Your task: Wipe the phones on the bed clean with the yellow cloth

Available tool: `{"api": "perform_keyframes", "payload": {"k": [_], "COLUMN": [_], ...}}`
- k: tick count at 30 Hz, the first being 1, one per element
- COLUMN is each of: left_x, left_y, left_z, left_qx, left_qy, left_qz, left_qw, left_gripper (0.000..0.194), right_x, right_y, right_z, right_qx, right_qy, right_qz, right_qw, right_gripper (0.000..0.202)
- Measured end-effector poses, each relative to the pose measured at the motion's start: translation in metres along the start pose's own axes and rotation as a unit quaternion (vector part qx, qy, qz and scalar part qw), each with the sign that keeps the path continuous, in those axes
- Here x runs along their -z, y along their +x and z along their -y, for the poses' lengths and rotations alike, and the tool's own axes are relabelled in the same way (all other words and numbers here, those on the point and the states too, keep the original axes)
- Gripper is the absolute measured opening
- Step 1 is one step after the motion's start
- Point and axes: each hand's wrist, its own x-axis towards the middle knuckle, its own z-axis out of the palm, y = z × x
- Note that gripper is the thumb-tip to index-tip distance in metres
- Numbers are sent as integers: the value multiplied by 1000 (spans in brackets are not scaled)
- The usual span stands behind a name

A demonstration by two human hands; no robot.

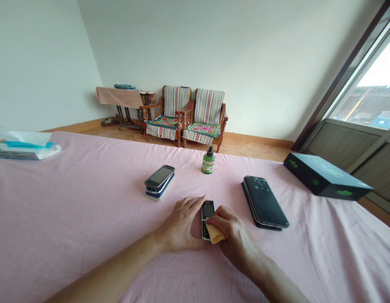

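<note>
A small keypad mobile phone (208, 209) lies on the pink cloth, its screen end pointing away from me. My left hand (182, 225) grips it by its ends, fingertips at the top and thumb at the bottom. Pinched in my right hand (231, 229) is a folded orange-yellow cloth (215, 234), pressed on the phone's keypad and covering part of the keys. To the left sits a stack of small phones (159, 181). On the right, a stack of larger smartphones (267, 203) has spots on its top screen. Beyond the keypad phone stands a green spray bottle (208, 161) with a black top.
The pink tablecloth (87, 219) is wrinkled at the right. A black box (327, 174) with green markings lies at the right edge, and a tissue pack (27, 147) at the far left. Behind the table are two wooden armchairs (203, 111) and a cloth-covered stand (124, 97).
</note>
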Motion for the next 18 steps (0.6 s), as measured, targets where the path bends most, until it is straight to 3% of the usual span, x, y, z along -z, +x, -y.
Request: {"api": "perform_keyframes", "payload": {"k": [5,11,18], "left_x": [-1,-1,-2], "left_y": [0,0,0], "left_z": [1,0,2], "left_qx": [1,0,-5], "left_qy": [2,5,-1], "left_qz": [6,0,-5], "left_qw": [1000,1000,1000], "left_gripper": [108,105,105], "right_x": [2,-1,-1], "right_y": [-1,0,-2], "right_z": [-1,7,2], "right_qx": [-23,16,-7], "right_qy": [1,0,22], "right_qz": [7,-10,1], "right_qw": [1000,1000,1000], "right_gripper": [35,35,33]}}
